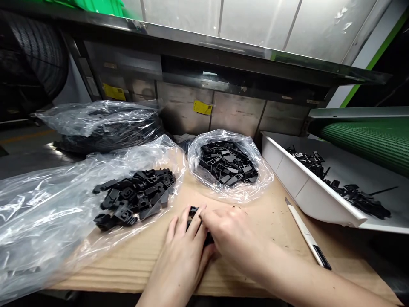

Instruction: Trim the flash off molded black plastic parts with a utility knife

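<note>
Near the middle of the front edge of the worktop (266, 215), the left hand (183, 253) is clamped over a black part (193, 210), mostly hidden, while the right hand (230, 228) bends against it with fingertips concealed, so its grip cannot be told. A clear bag (47, 209) bearing loose black pieces (137, 196) lies across the left edge; an open bag (228, 195) of slender black pieces (228, 162) sits toward the back edge, and a knife (305, 230) lies near the right edge beside a white tray (290, 179).

L hand (183, 249) palm-down, fingers (182, 221) fwd, slightly spread & bent. R hand (231, 226) curled in, knuckles up, right by L fingertips. R forearm (294, 273) bare, slants in from lower R; L wrist (168, 283) from btm ctr.
</note>
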`<state>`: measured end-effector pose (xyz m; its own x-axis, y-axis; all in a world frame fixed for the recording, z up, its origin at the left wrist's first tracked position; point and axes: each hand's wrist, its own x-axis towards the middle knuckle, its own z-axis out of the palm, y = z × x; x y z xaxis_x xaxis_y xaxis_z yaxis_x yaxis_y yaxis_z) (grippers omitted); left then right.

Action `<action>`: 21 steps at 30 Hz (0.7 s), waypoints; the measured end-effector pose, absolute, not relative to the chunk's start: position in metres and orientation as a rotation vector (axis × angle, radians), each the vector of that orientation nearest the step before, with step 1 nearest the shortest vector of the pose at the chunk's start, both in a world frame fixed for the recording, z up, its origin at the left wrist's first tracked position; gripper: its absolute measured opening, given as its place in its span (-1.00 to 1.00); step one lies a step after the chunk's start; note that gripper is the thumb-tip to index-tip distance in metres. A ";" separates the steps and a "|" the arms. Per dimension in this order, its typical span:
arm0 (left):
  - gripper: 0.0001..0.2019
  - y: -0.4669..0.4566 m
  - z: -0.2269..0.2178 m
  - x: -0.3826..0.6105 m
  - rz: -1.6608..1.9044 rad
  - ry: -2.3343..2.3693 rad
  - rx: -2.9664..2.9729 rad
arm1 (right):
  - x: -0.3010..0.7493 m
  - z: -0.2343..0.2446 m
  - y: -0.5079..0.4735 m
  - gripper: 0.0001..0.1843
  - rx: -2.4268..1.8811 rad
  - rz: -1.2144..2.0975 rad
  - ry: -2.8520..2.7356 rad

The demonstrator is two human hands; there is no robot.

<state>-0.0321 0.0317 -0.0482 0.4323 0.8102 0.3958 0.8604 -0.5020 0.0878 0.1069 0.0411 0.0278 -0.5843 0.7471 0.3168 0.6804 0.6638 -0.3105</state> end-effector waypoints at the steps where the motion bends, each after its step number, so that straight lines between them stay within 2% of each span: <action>1: -0.59 0.032 -0.048 -0.032 -0.579 -1.491 -2.542 | 0.107 0.030 0.044 -0.80 -1.124 0.285 -2.443; 4: -0.51 0.032 -0.046 -0.032 -0.538 -1.480 -2.513 | 0.117 0.039 0.051 -0.86 -1.204 0.513 -2.265; 12: -0.35 0.026 -0.045 -0.035 -0.531 -1.434 -2.443 | 0.166 0.030 0.041 -0.76 -1.327 1.213 -1.462; 16: -0.37 0.026 -0.043 -0.037 -0.527 -1.386 -2.426 | 0.181 0.013 0.027 -0.69 -1.257 1.335 -1.204; 21: -0.39 0.031 -0.044 -0.036 -0.479 -1.373 -2.433 | 0.183 -0.009 0.014 -0.70 -1.189 1.384 -0.990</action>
